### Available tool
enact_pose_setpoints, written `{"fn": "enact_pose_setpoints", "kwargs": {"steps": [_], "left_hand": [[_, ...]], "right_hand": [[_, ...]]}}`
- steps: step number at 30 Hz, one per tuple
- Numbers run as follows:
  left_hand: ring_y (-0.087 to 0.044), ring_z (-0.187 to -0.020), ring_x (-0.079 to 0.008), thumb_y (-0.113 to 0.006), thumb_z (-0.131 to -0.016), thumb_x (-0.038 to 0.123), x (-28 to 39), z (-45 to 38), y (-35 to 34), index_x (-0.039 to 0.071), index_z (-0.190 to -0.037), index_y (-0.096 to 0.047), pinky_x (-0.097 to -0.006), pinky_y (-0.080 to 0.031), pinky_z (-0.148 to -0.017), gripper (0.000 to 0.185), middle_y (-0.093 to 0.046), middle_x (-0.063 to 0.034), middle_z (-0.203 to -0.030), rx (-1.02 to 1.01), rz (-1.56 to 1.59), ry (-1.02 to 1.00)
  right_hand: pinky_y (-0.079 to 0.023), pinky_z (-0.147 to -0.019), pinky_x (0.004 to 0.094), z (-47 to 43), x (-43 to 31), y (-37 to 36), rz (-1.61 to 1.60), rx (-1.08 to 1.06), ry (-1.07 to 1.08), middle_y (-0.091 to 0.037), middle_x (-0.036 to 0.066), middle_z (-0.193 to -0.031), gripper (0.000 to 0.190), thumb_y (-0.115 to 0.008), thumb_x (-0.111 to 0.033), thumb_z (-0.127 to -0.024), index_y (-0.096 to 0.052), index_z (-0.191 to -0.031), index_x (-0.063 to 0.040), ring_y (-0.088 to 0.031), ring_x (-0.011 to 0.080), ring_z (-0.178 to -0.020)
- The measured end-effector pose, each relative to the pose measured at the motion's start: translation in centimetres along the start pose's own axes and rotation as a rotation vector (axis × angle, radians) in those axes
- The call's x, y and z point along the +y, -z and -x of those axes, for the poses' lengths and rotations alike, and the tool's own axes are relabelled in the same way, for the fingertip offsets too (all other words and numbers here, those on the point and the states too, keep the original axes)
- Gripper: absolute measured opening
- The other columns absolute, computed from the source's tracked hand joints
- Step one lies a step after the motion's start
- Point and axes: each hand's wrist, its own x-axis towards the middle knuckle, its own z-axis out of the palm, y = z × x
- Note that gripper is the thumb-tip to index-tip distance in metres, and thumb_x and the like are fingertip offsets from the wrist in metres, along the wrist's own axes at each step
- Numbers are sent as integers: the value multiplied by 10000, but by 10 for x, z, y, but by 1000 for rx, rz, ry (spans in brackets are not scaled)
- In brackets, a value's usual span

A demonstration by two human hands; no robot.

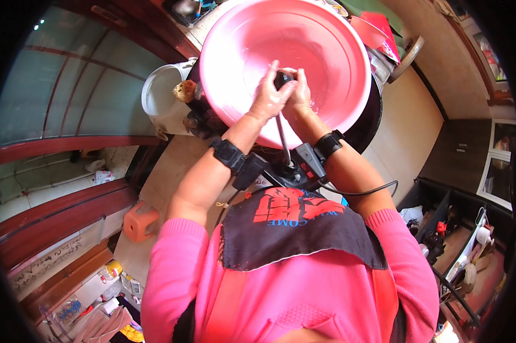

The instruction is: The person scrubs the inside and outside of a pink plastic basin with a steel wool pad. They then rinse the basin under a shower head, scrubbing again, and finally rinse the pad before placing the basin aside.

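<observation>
Over a large pink plastic basin (223, 55), which appears to hold some water, both hands are close together. My left hand (271, 96) and my right hand (300, 92) cup around a black spray head or tap end (283, 79) from its two sides. A ribbed metal hose (282, 133) runs from between the wrists down to a fitting at the basin's near edge. Fingertips point away from me, and the palms are mostly hidden. Whether the fingers grip the black part or only touch it cannot be told.
Left of the basin stand a white bucket (159, 96) and a brown scrubber (184, 91). An orange plastic stool (139, 222) is on the floor at left. Red items (376, 34) lie at the basin's upper right. Black shelving (433, 201) with tools stands at right.
</observation>
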Motion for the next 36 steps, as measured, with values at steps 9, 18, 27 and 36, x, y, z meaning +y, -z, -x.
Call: {"fn": "enact_pose_setpoints", "kwargs": {"steps": [9, 18, 27, 36], "left_hand": [[-591, -925, -187, -787, -701, 115, -39, 59, 100, -45, -1312, -348, -306, -485, -843, 769, -593, -98, -1030, 51, -149, 52], [-636, -718, -188, -706, -807, 99, -57, 50, 95, 26, -1329, -322, -293, -542, -641, 652, -598, -88, -959, 191, 435, 506], [-526, -1051, -166, -762, -728, 204, -23, 67, 89, -113, -1400, -197, -280, -430, -916, 933, -524, -154, -1208, 145, 59, 70], [-505, -1048, -157, -701, -772, 77, 2, 74, 94, -88, -1420, -162, -283, -423, -925, 859, -477, -121, -1224, 80, -157, -34]], "right_hand": [[-473, -751, 317, 9, 4, 78, 554, -188, -346, -634, 51, -848, 311, -509, -347, -946, -587, -836, -67, -618, 177, -838], [-471, -772, 307, 33, 53, 129, 1177, -305, -193, -674, 112, -928, 284, -561, -260, -858, -665, -992, -31, -630, 211, -885], [-414, -964, 299, 51, 63, 67, 425, -582, -359, -517, 108, -1273, 413, -449, -265, -972, -456, -1308, -25, -498, 188, -1138], [-257, -1093, 483, -14, 14, 151, 2227, -974, 8, -361, 90, -1453, 508, -401, -393, -928, -399, -1389, -179, -288, 261, -1365]]}}
